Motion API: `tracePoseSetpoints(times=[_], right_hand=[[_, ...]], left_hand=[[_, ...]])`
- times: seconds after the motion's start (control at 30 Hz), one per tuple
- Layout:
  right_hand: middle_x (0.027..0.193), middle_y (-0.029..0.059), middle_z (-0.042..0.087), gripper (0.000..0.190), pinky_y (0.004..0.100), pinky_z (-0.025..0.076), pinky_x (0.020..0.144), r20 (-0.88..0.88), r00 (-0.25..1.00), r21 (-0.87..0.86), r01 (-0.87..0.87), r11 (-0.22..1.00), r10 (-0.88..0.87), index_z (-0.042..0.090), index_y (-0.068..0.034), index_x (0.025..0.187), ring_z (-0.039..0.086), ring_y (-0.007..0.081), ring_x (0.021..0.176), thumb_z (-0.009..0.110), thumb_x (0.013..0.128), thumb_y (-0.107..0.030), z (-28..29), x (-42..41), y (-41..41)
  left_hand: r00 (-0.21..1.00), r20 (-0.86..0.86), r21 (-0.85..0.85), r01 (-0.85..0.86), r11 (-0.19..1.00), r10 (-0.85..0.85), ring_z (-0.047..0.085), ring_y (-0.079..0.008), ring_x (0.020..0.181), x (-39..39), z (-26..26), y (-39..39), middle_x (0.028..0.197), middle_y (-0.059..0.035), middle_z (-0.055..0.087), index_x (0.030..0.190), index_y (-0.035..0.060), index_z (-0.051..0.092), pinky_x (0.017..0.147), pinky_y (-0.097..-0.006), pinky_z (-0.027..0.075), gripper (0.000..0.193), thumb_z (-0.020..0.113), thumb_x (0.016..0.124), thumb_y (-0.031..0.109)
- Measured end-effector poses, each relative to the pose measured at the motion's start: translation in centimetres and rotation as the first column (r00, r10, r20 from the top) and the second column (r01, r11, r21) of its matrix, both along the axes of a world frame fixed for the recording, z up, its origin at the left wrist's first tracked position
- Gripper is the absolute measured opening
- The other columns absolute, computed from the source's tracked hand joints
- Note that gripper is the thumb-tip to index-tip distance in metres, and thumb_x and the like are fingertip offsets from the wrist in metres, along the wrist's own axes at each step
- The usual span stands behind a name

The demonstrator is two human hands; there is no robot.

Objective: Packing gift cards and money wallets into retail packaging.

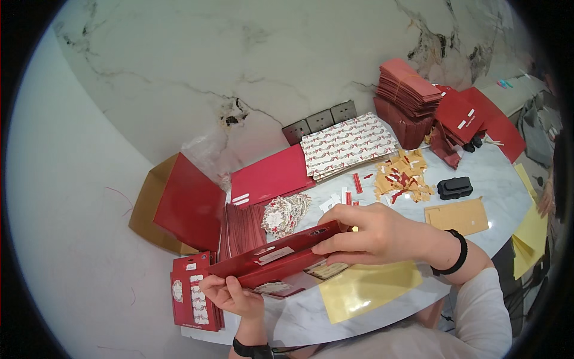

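Note:
Between my two hands is a red cardboard packet (287, 264) with a printed white label, a hang-hole flap and cut-out windows. My left hand (235, 294) pinches its left end between thumb and fingers. At the other end, my right hand (363, 235) grips the upper right corner, its fingers over the flap. The packet is tilted above a yellow sheet (372, 289) on the marble-patterned table. Below left lies a stack of similar red packets (184, 300), near my left hand. Behind the held packet stand a row of dark red envelopes (242, 226) and a pile of die-cut floral tags (284, 215).
An open red cardboard box (188, 202) stands at the left. Along the wall are patterned sheets (350, 143), a red folder (273, 175) and banded red envelopes (408, 89). Backing-paper scraps (403, 177), a black case (454, 187) and a tan card (457, 216) lie right.

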State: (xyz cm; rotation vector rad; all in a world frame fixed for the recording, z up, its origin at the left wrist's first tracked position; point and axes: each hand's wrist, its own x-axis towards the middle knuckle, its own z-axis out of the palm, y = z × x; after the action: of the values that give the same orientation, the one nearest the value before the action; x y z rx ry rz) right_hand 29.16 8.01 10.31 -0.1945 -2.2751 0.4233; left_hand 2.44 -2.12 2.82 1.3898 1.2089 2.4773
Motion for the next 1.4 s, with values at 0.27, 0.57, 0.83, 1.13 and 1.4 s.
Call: tracePoseSetpoints(times=[0.27, 0.57, 0.83, 1.13, 1.4], right_hand=[[0.105, 0.0059, 0.057, 0.023, 0.0329, 0.054, 0.061, 0.014, 1.0, -0.048, -0.025, 0.999, 0.025, 0.068, -0.01, 0.098, 0.065, 0.0217, 0.077, 0.077, 0.078, -0.017, 0.3, 0.2, 0.2], [0.101, 0.0047, 0.059, 0.019, 0.0304, 0.053, 0.064, -0.047, 0.998, -0.11, -0.044, 0.993, 0.039, 0.07, -0.009, 0.097, 0.066, 0.0202, 0.075, 0.076, 0.08, -0.015, 0.6, 0.6, 0.7], [0.097, 0.0066, 0.06, 0.016, 0.0329, 0.053, 0.065, 0.016, 0.997, -0.169, -0.077, 0.983, 0.081, 0.069, -0.004, 0.096, 0.066, 0.0231, 0.078, 0.073, 0.082, -0.011, 1.5, 1.9, 0.6], [0.102, 0.0121, 0.053, 0.011, 0.0356, 0.052, 0.066, 0.048, 0.999, -0.231, 0.029, 0.973, -0.018, 0.066, 0.0, 0.094, 0.064, 0.0264, 0.076, 0.066, 0.084, -0.006, 1.7, 1.4, -0.8], [0.11, 0.0118, 0.053, 0.013, 0.0355, 0.052, 0.068, 0.196, 0.978, -0.197, -0.032, 0.98, 0.072, 0.064, 0.002, 0.095, 0.063, 0.0261, 0.078, 0.066, 0.083, -0.004, 2.2, 2.0, -1.4]], left_hand=[[0.998, -0.064, -0.005, -0.028, 1.0, 0.028, 0.051, -0.0119, 0.087, 0.0, -0.2, -0.1, 0.096, -0.0039, 0.052, 0.098, 0.0069, 0.047, 0.082, -0.0261, 0.044, 0.008, 0.052, 0.092, 0.004], [0.974, -0.227, 0.007, 0.008, 1.0, -0.006, 0.054, -0.0149, 0.096, 0.0, -0.7, 0.1, 0.103, -0.0058, 0.056, 0.098, 0.0072, 0.052, 0.092, -0.0299, 0.043, 0.008, 0.045, 0.096, 0.004], [0.989, -0.127, -0.019, 0.079, 0.997, -0.081, 0.055, -0.017, 0.1, -0.3, -0.8, -0.2, 0.106, -0.0078, 0.057, 0.097, 0.006, 0.053, 0.094, -0.0316, 0.043, 0.01, 0.045, 0.097, 0.012], [0.958, -0.284, -0.001, 0.045, 0.999, -0.043, 0.059, -0.0209, 0.099, -1.1, -1.9, -0.5, 0.109, -0.0113, 0.059, 0.096, 0.0064, 0.053, 0.091, -0.0346, 0.048, 0.029, 0.07, 0.089, 0.029], [0.942, -0.336, 0.034, 0.003, 0.999, 0.008, 0.06, -0.0217, 0.1, -1.2, -2.3, -1.3, 0.111, -0.0124, 0.059, 0.095, 0.0093, 0.052, 0.088, -0.0347, 0.053, 0.038, 0.079, 0.083, 0.033]])
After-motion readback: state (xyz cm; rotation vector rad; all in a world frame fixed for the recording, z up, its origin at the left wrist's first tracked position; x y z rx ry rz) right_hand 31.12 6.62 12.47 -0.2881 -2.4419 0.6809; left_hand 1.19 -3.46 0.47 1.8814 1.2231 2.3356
